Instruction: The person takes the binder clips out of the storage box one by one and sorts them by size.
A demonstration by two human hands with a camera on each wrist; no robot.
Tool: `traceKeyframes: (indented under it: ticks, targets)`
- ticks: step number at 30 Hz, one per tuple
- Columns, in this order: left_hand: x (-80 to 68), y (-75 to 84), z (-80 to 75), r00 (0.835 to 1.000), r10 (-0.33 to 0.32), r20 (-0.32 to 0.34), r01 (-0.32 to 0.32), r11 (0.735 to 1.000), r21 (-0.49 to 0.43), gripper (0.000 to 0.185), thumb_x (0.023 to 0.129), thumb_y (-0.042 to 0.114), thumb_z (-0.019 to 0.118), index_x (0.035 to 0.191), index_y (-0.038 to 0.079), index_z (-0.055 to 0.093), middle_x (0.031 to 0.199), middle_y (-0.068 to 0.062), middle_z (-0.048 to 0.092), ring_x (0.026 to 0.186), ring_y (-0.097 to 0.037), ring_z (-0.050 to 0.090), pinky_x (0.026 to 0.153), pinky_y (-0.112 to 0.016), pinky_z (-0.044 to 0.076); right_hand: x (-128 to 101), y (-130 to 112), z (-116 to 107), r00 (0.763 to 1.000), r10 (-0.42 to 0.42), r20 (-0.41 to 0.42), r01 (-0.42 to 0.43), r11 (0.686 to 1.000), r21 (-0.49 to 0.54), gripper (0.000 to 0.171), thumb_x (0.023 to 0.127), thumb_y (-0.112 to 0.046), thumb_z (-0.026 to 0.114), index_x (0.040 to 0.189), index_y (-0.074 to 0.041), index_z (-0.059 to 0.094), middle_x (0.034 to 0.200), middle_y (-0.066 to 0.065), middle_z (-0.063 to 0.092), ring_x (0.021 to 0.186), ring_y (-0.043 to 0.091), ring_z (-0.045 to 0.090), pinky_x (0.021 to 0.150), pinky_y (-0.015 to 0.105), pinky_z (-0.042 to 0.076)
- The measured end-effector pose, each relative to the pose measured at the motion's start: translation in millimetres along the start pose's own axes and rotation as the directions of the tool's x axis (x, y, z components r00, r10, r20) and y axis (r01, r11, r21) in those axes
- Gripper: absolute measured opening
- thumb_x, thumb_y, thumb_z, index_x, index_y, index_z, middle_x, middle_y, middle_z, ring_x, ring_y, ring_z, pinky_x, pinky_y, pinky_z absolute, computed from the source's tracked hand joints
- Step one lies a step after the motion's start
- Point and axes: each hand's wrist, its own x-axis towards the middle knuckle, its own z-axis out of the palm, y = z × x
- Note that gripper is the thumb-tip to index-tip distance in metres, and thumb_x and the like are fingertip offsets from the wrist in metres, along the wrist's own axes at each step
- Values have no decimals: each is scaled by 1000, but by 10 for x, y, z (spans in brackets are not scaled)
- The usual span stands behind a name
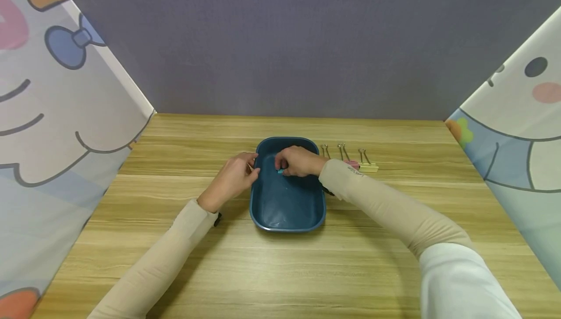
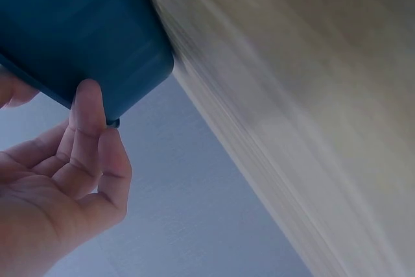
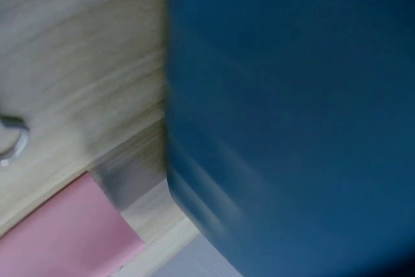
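Pinching a small teal clip [image 1: 280, 171] over the blue tray [image 1: 287, 207], the right hand [image 1: 298, 160] holds it just under its fingertips; the left hand [image 1: 234, 175], fingers relaxed, touches the tray's rim beside it. More binder clips [image 1: 364, 164] lie beyond the right wrist. A loose pinch could let the clip spring away
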Motion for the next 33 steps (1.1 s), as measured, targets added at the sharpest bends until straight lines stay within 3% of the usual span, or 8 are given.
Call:
traceKeyframes:
  ticks: [9,18,33]
  targets:
    - [-3,7,1,1000,-14,4,14,1000,1,41,88,8,64,124,-8,55,90,-7,58,73,-15,60,60,-25,50,-35,39,62,999,-47,-11,47,999,-8,11,85,-10,70,94,-15,65,86,-3,58,78,11,54,69,27,47]
    - [-4,22,-10,1000,-12,2,12,1000,3,40,88,8,64,124,-8,55,90,-7,58,73,-15,60,59,-25,50,-128,62,35,987,-124,-103,127,991,30,8,82,-8,72,86,-13,67,81,-6,59,73,9,55,66,25,47]
    - [-16,44,-4,1000,-9,-2,9,1000,15,42,87,7,65,125,-9,54,90,-8,58,74,-15,61,58,-24,51,-626,126,-243,945,-174,-277,200,977,69,6,85,-8,68,91,-10,69,88,-4,58,74,12,52,67,29,45]
